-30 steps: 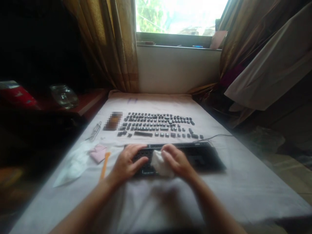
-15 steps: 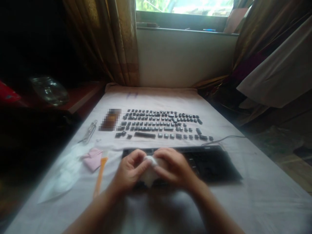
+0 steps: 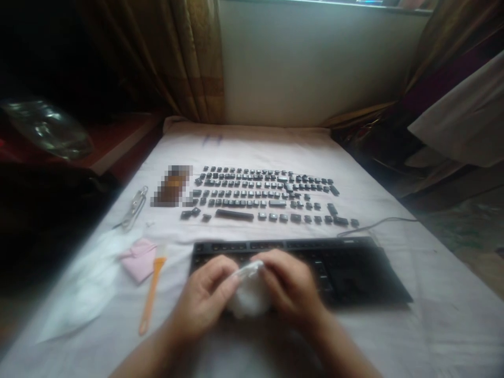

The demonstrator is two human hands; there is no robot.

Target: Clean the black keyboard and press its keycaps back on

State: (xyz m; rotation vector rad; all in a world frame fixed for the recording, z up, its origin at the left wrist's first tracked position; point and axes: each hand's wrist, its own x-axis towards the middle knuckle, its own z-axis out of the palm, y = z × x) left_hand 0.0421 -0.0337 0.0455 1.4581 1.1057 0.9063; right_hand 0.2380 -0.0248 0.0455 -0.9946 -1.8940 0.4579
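Observation:
My left hand (image 3: 214, 289) and my right hand (image 3: 289, 281) pinch a soft white wad of cotton wool (image 3: 250, 294) between them, its upper edge stretched between the fingertips. Both hands are over a black keyboard (image 3: 354, 273) stripped of its keycaps. The hands and the wad cover part of its left half. Behind it, loose black keycaps (image 3: 240, 194) lie in rows laid out like a keyboard, with a long space bar (image 3: 235, 214) in the front row. Left of my left hand, an orange-handled brush (image 3: 151, 294) rests beside a folded pink cloth (image 3: 138, 261).
A crumpled whitish bag (image 3: 82, 283) lies at the table's left side. Farther back are a metal tool (image 3: 135, 208) and a pixelated brown object (image 3: 172, 186). The keyboard cable (image 3: 378, 224) runs off the right edge of the pale tablecloth (image 3: 268, 144).
The white wad is spread wider and shows more between my hands, which have moved slightly apart. My view has tilted down, with less of the window showing.

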